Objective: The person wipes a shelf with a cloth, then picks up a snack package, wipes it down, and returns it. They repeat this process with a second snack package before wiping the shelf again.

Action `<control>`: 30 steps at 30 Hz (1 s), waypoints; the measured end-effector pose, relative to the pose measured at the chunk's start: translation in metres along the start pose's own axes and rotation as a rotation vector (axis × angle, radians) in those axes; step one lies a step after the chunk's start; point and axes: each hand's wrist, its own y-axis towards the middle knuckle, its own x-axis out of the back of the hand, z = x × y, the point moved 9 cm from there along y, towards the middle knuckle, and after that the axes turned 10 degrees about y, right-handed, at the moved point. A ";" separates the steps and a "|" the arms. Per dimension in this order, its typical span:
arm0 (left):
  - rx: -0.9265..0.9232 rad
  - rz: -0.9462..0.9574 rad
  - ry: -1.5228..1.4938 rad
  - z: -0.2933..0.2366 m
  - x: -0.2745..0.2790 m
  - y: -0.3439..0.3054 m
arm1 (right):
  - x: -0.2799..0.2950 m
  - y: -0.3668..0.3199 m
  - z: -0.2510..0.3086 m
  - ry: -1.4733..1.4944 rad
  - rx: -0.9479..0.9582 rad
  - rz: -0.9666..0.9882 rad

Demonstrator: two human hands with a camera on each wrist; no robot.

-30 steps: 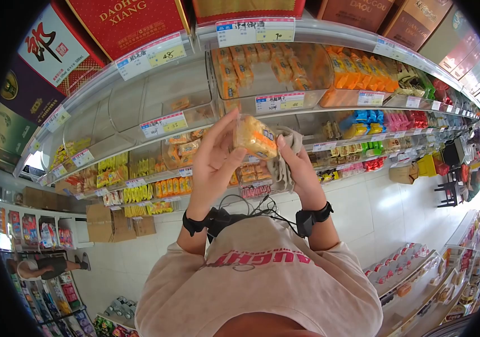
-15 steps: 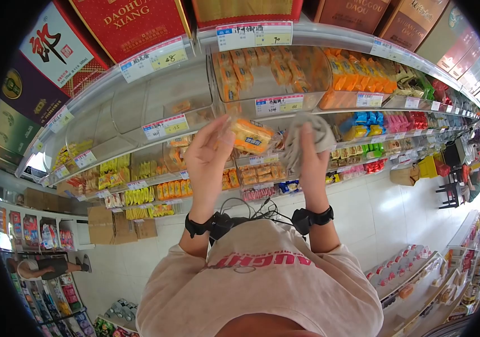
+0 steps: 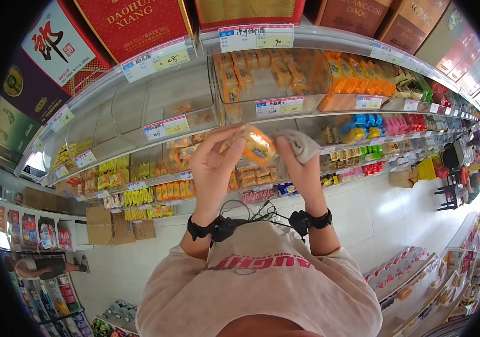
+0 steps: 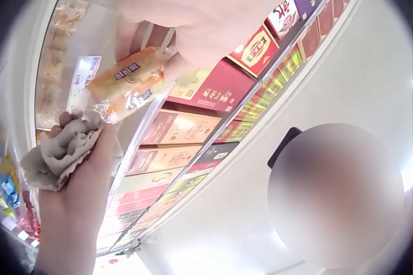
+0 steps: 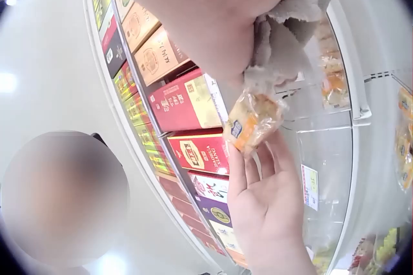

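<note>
My left hand point(image 3: 213, 163) pinches a small snack cake in a clear and orange wrapper point(image 3: 259, 147) between thumb and fingers. Its printed orange side faces up in the head view. In my right hand point(image 3: 303, 173) a crumpled grey cloth point(image 3: 305, 145) is gripped, with the thumb over it. The cloth is right at the wrapper's end in the right wrist view, where the snack cake point(image 5: 251, 123) rests at the left fingertips. The left wrist view shows the cloth point(image 4: 64, 152) bunched in the right fingers, beside the snack cake point(image 4: 129, 85).
In front are shelf bins: a clear bin of similar orange-wrapped cakes point(image 3: 274, 73), and a tray point(image 3: 155, 95) with one packet in it. Boxed liquor point(image 3: 133, 28) lines the shelf above. Below hang rows of wrapped snacks point(image 3: 175, 188). Cardboard boxes point(image 3: 111, 224) stand on the floor.
The right hand drew the cloth away to the right of the snack cake, then brought it back beside it. The left hand has turned the cake, lowering it slightly.
</note>
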 end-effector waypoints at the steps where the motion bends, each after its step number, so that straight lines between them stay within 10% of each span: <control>1: -0.003 -0.004 0.004 -0.001 0.000 0.000 | 0.006 0.002 -0.002 -0.014 -0.016 -0.062; 15: 0.046 0.061 0.116 0.013 -0.007 0.002 | -0.053 -0.004 0.052 -0.416 0.387 0.234; 20: 0.114 -0.015 -0.001 0.012 0.009 0.007 | -0.050 -0.002 0.032 -0.293 0.254 0.491; 23: 0.051 -0.001 0.073 0.007 0.011 0.008 | 0.001 0.018 -0.002 0.117 -0.107 0.213; 26: 0.008 0.019 0.106 0.011 0.006 0.006 | 0.027 0.030 0.020 0.107 0.022 -0.076; 30: 0.064 0.046 -0.026 0.023 -0.017 0.000 | -0.040 0.010 0.052 -0.368 0.481 0.191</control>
